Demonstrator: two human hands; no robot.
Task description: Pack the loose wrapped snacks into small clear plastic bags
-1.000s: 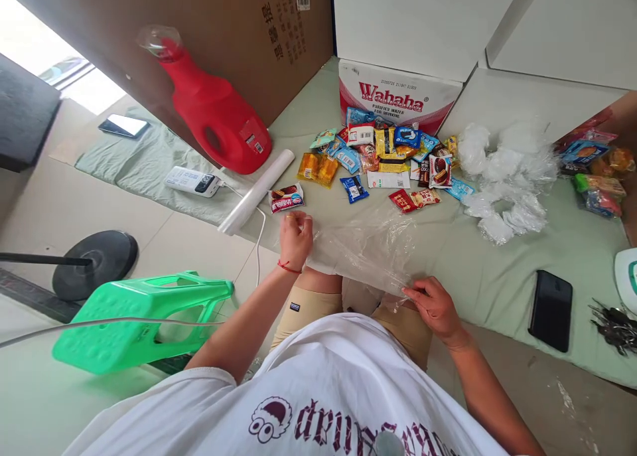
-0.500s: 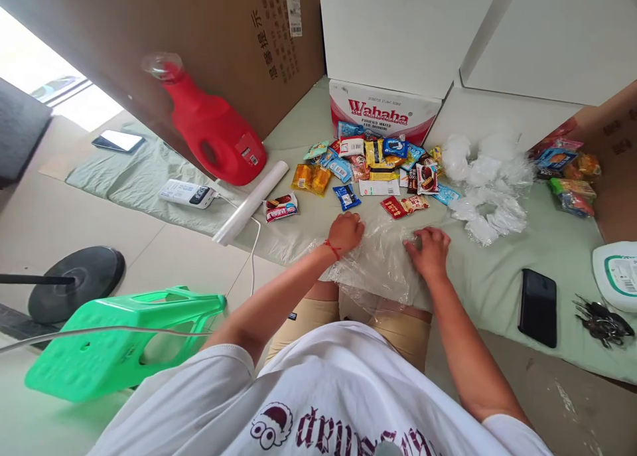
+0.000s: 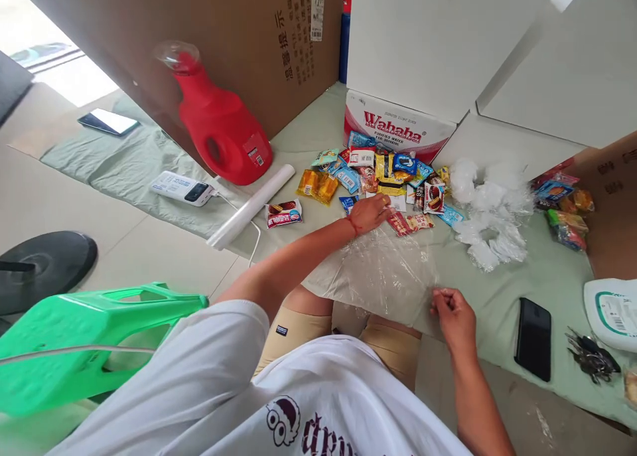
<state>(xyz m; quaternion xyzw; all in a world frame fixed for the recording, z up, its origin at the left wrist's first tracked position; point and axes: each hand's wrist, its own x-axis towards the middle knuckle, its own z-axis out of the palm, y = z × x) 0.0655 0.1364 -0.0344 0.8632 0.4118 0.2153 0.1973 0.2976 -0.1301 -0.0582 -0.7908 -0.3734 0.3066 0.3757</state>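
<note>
My left hand [image 3: 369,214], with a red string at the wrist, reaches palm down to the near side of a pile of wrapped snacks [image 3: 391,172]. Its fingertips are bent over by a white packet [image 3: 398,204] and a red packet [image 3: 399,224]; whether they grip one I cannot tell. Under and in front of that wrist lies a sheet of clear plastic film [image 3: 378,277], spread over the cloth edge above my knees. At the film's right edge is my right hand [image 3: 455,316], fingers curled in and thumb close to them. What they pinch, if anything, does not show.
To the left are a film roll [image 3: 251,207], a wrapped cake [image 3: 284,214], a cabled power bank [image 3: 182,188] and a red jug [image 3: 226,131]. Crumpled clear film bundles [image 3: 490,210], a black phone [image 3: 533,338] and keys [image 3: 593,355] lie right. A Wahaha carton [image 3: 398,125] stands behind.
My left hand has gone from the film forward to the snack pile. My right hand has drawn back toward me and rightward to the film's edge. The view has shifted slightly.
</note>
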